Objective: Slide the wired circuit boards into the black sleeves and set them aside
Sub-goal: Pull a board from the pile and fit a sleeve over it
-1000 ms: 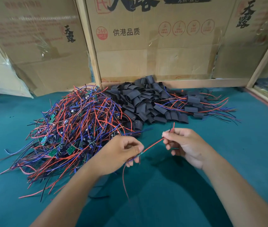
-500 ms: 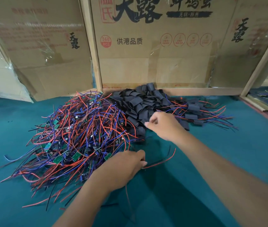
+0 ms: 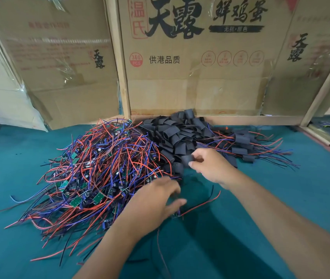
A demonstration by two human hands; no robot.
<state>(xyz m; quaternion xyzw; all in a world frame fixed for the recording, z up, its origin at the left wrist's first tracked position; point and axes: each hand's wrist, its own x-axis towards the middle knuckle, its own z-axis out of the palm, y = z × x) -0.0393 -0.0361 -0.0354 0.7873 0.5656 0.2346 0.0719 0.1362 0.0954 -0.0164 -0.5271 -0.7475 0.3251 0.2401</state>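
Observation:
A big tangle of wired circuit boards [image 3: 99, 170] with red, blue and black leads lies on the teal table at the left. Behind it at centre is a heap of black sleeves [image 3: 180, 133]. My left hand [image 3: 156, 200] holds one small circuit board [image 3: 177, 215] near the table, its red wire [image 3: 202, 204] trailing right. My right hand [image 3: 210, 166] pinches a single black sleeve [image 3: 186, 159] at the front edge of the sleeve heap. Sleeved boards [image 3: 244, 143] with wires sticking out lie to the right of the heap.
Cardboard boxes [image 3: 190, 67] and wooden posts [image 3: 119, 57] stand along the back of the teal table [image 3: 301, 198]. A wooden-edged tray [image 3: 329, 133] with more wires is at the far right.
My right hand let go of the red wire, reached into the sleeve heap and now pinches one sleeve. My left hand dropped lower toward the table with the board.

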